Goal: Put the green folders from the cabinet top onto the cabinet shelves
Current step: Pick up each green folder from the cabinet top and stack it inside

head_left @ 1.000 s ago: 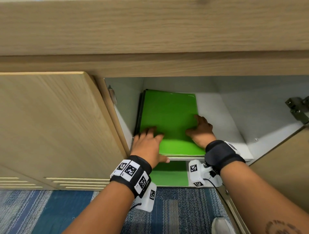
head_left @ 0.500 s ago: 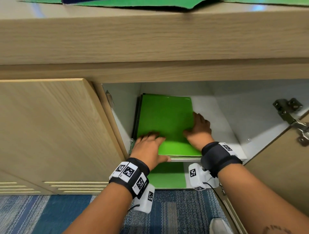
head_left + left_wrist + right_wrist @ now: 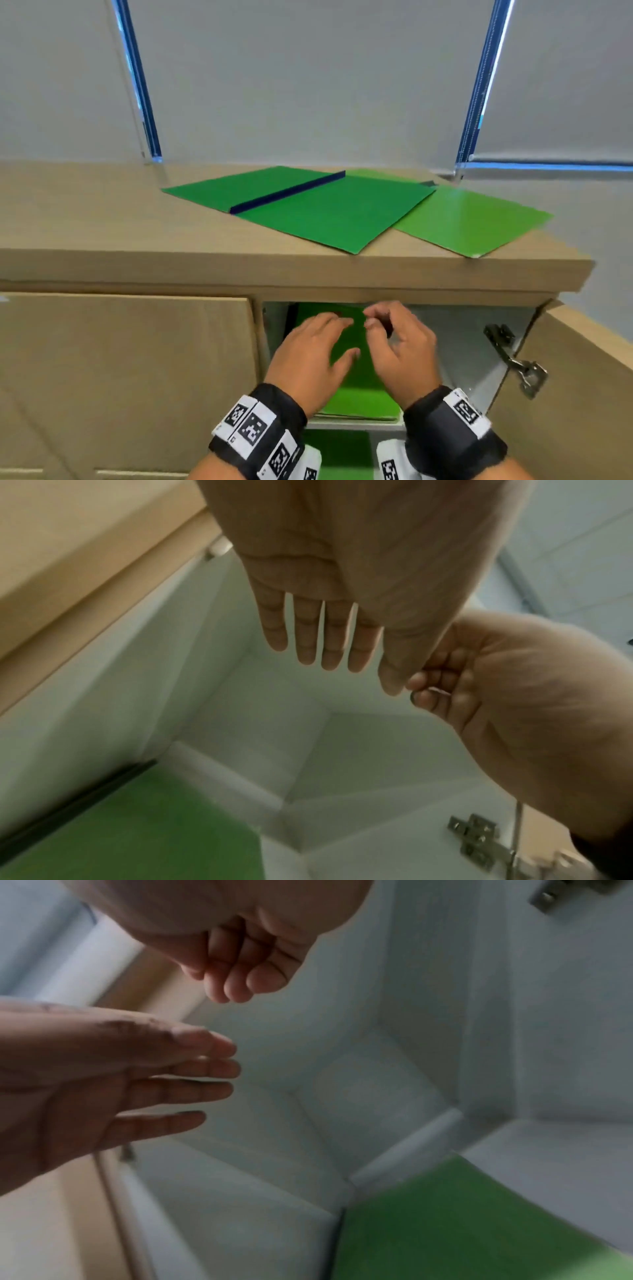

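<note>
I see a green stack (image 3: 359, 401) lying flat on the upper shelf (image 3: 356, 426) of the open cabinet, pushed to the left side; another green folder (image 3: 337, 448) lies on the shelf below. Up on the cabinet top (image 3: 137, 222) there are two more: a dark green folder (image 3: 308, 209) with a navy spine, overlapping a lighter green folder (image 3: 469, 219) to its right, whose corner reaches the top's front edge.

My left hand (image 3: 310, 356) hovers above the stack with fingers straight and a little spread, holding nothing. My right hand (image 3: 400, 349) is just beside it, fingers loosely curled toward the palm, also empty; its fingertips come close to the left thumb.

A metal hinge (image 3: 517, 359) sits on the open door at right. Behind the cabinet hang grey blinds (image 3: 308, 75).
</note>
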